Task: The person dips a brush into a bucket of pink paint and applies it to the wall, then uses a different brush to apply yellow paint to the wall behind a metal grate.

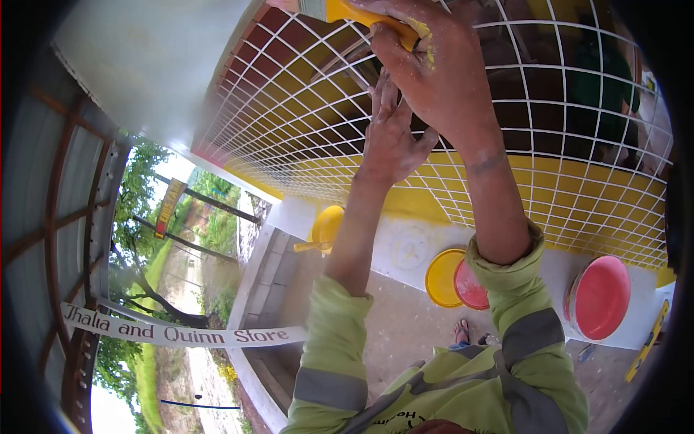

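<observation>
My right hand (441, 65), spotted with yellow paint, is wrapped round the yellow handle of a paintbrush (383, 22) at the top of the view. The brush's metal band points left, toward the upper wall edge. Below and left of it, my left hand (390, 137) rests against the white wire grid (535, 94), fingers pointing up and spread, with the thumb out to the right. Behind the grid are dark openings and a yellow wall (578, 181).
Below the grid, a white ledge (390, 253) holds a yellow lid or container (442, 278), a pink one (471, 286) and a large pink bucket (600, 296). A yellow container (327, 228) stands farther left. A lettered sign (181, 334) hangs at lower left.
</observation>
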Tool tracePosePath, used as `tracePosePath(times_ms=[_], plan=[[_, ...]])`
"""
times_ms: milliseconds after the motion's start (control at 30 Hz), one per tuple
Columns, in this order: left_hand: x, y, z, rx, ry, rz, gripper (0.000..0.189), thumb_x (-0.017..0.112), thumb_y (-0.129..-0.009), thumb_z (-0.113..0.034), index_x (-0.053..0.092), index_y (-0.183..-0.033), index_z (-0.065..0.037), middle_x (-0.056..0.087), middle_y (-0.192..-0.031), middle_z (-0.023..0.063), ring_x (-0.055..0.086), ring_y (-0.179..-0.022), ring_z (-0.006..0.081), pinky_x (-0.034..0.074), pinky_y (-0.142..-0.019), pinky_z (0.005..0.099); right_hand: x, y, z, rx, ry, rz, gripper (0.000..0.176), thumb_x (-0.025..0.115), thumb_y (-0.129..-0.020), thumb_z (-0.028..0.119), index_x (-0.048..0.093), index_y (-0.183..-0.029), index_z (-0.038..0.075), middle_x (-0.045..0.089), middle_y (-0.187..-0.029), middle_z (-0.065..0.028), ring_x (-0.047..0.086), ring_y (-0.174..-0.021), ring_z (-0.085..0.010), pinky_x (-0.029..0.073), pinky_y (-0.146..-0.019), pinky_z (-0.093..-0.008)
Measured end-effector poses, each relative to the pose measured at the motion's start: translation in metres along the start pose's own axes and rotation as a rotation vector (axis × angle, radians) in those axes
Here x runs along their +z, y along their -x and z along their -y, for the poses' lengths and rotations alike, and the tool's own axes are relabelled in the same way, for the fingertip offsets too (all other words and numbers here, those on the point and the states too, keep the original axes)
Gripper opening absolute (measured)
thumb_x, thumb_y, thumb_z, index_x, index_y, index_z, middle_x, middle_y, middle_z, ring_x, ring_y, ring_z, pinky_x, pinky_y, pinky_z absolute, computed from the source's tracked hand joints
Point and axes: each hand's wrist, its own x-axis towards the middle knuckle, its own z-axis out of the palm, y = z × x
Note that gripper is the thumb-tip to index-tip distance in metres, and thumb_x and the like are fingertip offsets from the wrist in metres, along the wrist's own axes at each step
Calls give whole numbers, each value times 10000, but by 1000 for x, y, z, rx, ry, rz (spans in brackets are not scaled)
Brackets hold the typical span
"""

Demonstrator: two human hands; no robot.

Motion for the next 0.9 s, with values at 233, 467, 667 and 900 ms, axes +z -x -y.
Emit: tracePosePath(times_ms=[233,467,667,900], plan=[[-5,-3,-8,-78,68,35,811,779,-771,-235,407,-1481,-105,292,-1547,173,203,-1467,462,197,-1168,666,3,-6,-3,110,-130,-14,335,621,-907,-7,621,-1236,-70,683,-1049,-221,699,-814,-240,609,-674,-289],[4,1,-1,-108,34,93,806,780,-776,-264,417,-1477,-99,306,-1543,184,201,-1472,460,185,-1184,649,7,-1,3,170,-282,-59,355,601,-918,-10,604,-1268,-73,678,-1091,-230,674,-758,-175,557,-589,-239],[-6,-4,-8,-147,72,105,813,776,-783,-285,413,-1483,-89,311,-1541,203,213,-1465,467,189,-1194,627,13,-2,-1,197,-416,-100,348,560,-949,-7,590,-1288,-76,669,-1035,-174,520,-613,-61,412,-490,-190],[-12,-7,-14,-106,61,39,844,780,-773,-280,394,-1500,-94,313,-1530,232,225,-1455,477,204,-1191,618,6,4,9,318,-589,-70,345,538,-978,21,577,-1309,-67,646,-899,-73,466,-571,-23,342,-462,-176]])
